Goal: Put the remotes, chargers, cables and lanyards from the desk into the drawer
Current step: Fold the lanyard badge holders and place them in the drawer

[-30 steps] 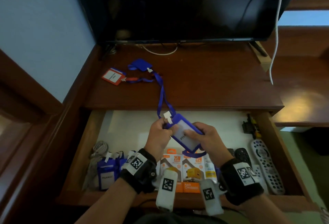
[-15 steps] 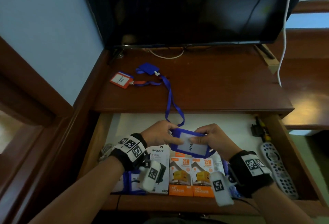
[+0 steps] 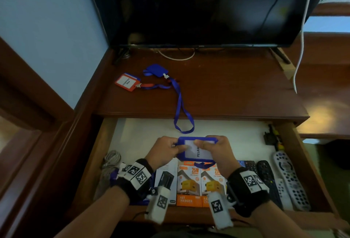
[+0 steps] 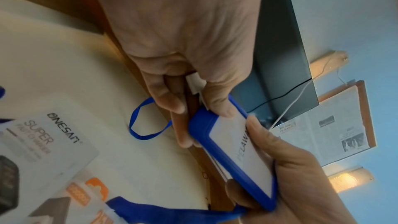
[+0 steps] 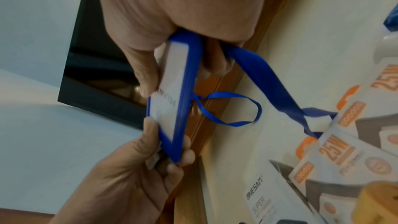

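Wooden worktop (image 3: 217, 86): two lanyards left, one strap loop dangling into drawer (image 3: 306, 162) | drawer: chargers, remotes, cable already in | blue badge holder (image 3: 197, 149) above drawer, pinched by left hand (image 3: 162, 152) and right hand (image 3: 217, 152), fingers curled on its ends | risk: trailing strap (image 3: 204, 165) may snag on charger boxes (image 3: 189, 184).

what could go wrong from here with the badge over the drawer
1. The blue strap of another lanyard lies on the desk with its loop hanging over the edge into the drawer; it might get pinched if the drawer is shut.
2. Both the left hand and the right hand hold the blue badge holder, whose own ribbon trails onto the charger boxes and could snag them.
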Tool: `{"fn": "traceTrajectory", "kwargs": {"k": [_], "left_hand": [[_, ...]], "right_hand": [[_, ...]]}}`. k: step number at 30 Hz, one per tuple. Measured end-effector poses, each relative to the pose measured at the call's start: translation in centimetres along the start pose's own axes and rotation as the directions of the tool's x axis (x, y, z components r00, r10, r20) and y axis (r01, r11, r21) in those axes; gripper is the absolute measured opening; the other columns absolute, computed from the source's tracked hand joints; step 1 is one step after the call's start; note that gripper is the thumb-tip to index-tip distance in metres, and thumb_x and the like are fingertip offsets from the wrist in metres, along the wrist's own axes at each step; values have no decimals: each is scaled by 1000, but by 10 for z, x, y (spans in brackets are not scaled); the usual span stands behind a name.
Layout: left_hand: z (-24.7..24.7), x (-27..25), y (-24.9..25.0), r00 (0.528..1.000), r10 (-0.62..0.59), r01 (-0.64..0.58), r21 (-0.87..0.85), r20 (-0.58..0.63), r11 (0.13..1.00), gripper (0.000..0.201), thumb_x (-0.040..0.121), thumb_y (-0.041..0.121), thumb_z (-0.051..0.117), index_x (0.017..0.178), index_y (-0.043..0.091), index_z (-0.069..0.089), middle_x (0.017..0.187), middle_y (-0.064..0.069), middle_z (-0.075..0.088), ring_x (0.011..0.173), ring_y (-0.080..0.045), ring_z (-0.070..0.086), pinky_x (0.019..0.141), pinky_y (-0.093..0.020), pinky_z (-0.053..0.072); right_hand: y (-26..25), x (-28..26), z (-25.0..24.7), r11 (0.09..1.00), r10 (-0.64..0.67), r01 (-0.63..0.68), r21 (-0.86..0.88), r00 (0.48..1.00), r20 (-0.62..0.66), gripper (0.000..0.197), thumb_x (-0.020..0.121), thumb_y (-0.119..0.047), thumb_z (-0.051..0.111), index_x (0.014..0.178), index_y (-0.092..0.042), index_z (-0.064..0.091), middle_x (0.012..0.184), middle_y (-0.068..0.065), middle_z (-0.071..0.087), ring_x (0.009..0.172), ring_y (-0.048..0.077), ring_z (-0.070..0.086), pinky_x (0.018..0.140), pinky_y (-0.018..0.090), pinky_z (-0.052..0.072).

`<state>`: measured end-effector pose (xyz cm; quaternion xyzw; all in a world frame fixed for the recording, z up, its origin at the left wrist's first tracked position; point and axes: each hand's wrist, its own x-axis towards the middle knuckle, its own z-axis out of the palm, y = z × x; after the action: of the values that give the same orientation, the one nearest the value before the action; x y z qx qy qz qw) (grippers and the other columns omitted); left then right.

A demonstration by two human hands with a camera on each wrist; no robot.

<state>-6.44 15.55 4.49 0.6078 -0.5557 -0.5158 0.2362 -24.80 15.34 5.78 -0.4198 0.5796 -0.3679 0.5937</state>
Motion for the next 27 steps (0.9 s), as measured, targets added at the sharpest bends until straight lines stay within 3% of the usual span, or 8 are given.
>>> {"fn": "traceTrajectory", "kwargs": {"k": [3,6,9,13,17,19,22,27], "left_hand": [[2,-3,6,998,-33,38,-90,61,995,19,88,25,67,98,8,70,99,-12,72,88,-21,69,83,-35,57],[-1,-7,14,984,-55,78,-135,170,988,13,89,21,65,100,14,66,100,-6,71,81,-11,68,66,-16,54],[-3,-9,17,973,-74,111,-162,219,980,13,88,20,66,100,15,65,100,-6,71,82,-14,71,65,-16,52],[0,-11,15,971,-105,140,-152,214,978,10,89,19,65,98,15,65,91,0,71,70,-3,68,59,-12,48],[-1,-7,13,979,-145,169,-169,143,971,11,88,21,66,96,13,69,98,-12,72,81,-16,65,71,-22,48],[-4,-5,13,986,-142,158,-203,90,966,10,88,19,66,91,11,71,97,-21,71,79,-23,58,69,-25,45],[-8,-4,12,992,-127,123,-284,4,951,9,90,16,63,92,11,71,79,-9,72,66,-17,59,55,-15,43],[-8,-1,6,981,-93,19,-391,-173,920,12,91,21,63,96,14,72,78,-5,74,58,-12,63,60,-22,40]], "right_hand": [[-1,-3,-1,997,-15,19,78,999,-53,18,72,-5,79,68,-6,62,57,6,65,52,22,64,45,27,50],[-4,-5,-2,995,-4,10,101,998,-61,19,70,-5,80,70,-6,62,60,8,66,53,22,66,46,30,52],[-4,-3,-2,992,-2,10,129,998,-60,19,69,-3,81,72,-4,62,63,11,67,56,24,67,47,30,53],[2,0,-3,993,18,-13,115,999,-42,20,69,-5,82,76,-4,63,66,10,69,60,25,68,50,30,53],[6,3,-4,992,80,-80,93,997,6,23,73,-15,80,86,-1,66,77,16,73,66,26,71,55,30,56],[8,3,-5,992,98,-101,69,994,41,24,78,-20,77,89,-2,67,79,17,72,66,26,70,56,29,54],[9,-1,-4,997,82,-81,-12,988,128,17,84,-21,71,85,-6,64,60,5,57,47,13,48,45,21,38],[2,-2,8,999,32,-29,-16,976,216,17,86,-19,70,89,-4,62,56,4,38,48,12,28,45,24,27]]}}
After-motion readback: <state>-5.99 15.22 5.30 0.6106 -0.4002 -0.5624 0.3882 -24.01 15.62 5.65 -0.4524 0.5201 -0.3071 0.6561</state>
